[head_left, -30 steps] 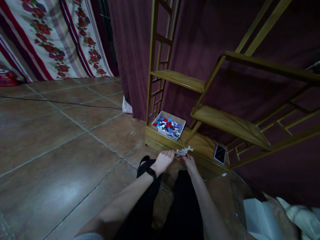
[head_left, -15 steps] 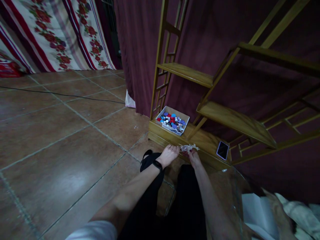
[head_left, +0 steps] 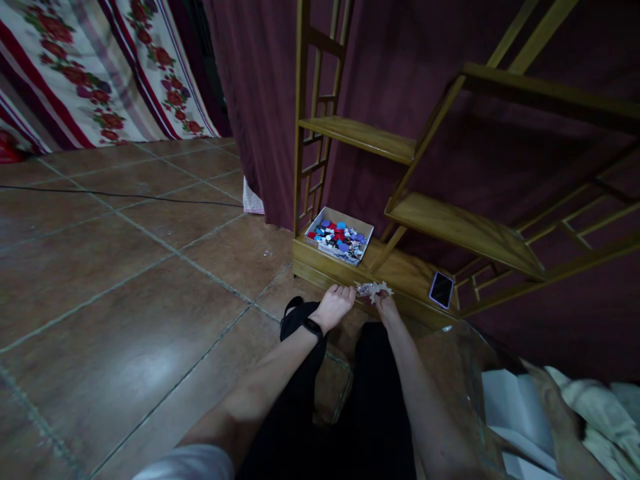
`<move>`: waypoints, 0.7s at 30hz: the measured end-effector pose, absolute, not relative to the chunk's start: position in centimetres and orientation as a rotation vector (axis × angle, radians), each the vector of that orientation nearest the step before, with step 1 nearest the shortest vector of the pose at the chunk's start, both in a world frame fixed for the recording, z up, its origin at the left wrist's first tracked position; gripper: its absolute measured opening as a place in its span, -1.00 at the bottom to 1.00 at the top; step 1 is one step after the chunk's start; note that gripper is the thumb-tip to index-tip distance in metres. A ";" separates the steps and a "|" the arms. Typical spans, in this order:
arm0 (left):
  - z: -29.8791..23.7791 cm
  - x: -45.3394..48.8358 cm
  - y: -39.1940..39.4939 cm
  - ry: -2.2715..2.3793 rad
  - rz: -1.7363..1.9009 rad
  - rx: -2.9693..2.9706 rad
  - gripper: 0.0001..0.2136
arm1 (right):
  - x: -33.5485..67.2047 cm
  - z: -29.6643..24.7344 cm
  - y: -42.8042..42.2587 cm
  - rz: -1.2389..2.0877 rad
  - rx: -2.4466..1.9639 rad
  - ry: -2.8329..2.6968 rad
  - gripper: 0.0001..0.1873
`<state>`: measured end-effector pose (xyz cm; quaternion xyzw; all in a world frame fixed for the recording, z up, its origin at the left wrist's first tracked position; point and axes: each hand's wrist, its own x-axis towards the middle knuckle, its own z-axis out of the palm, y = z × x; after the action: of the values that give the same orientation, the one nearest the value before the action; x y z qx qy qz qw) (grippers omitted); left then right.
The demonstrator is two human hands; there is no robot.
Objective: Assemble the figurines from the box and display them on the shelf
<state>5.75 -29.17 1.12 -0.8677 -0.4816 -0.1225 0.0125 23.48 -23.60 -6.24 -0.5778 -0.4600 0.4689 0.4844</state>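
My left hand, with a dark band on its wrist, is closed in a fist-like pinch at the left end of a crinkled clear plastic wrapper. On the right side, my right hand pinches a pale, jagged, star-like piece that touches the wrapper. Whether the piece is inside the wrapper or behind it I cannot tell. Both hands hover over my knees, in front of the low wooden ledge. Just beyond them, a shallow cardboard box holds many small red, blue, purple and white items.
A wooden shelf unit rises behind the box, against a maroon curtain. A phone-like device lies on its ledge. White packaging sits at lower right. A black cable crosses the tiled floor.
The view has shifted slightly, so the shelf and box appear a little further left. Both hands keep their hold, and the star-like piece has turned slightly.
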 end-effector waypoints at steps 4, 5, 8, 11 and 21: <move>1.4 5.6 -28.7 -1.643 -0.406 -2.676 -0.77 | 23.4 -5.3 -24.0 1.278 -1.365 -1.076 -0.66; 1.5 5.5 -28.5 -1.719 -0.422 -2.653 -0.79 | 23.3 -5.0 -24.1 1.293 -1.358 -1.090 -0.66; 1.7 5.3 -27.8 -1.963 -0.494 -2.557 -0.80 | 22.9 -4.2 -24.4 1.310 -1.349 -1.191 -0.68; 1.6 5.2 -27.1 -2.146 -0.544 -2.480 -0.77 | 22.7 -3.8 -24.4 1.315 -1.337 -1.301 -0.68; -0.5 5.0 -25.3 -2.532 -0.998 -2.505 -0.85 | 22.7 -3.8 -24.0 1.284 -1.321 -1.251 -0.66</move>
<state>5.02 -25.33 -0.54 -0.6511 -0.6582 -0.2594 -0.2748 22.70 -23.99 -3.80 -0.5321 -0.5042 0.5173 0.4416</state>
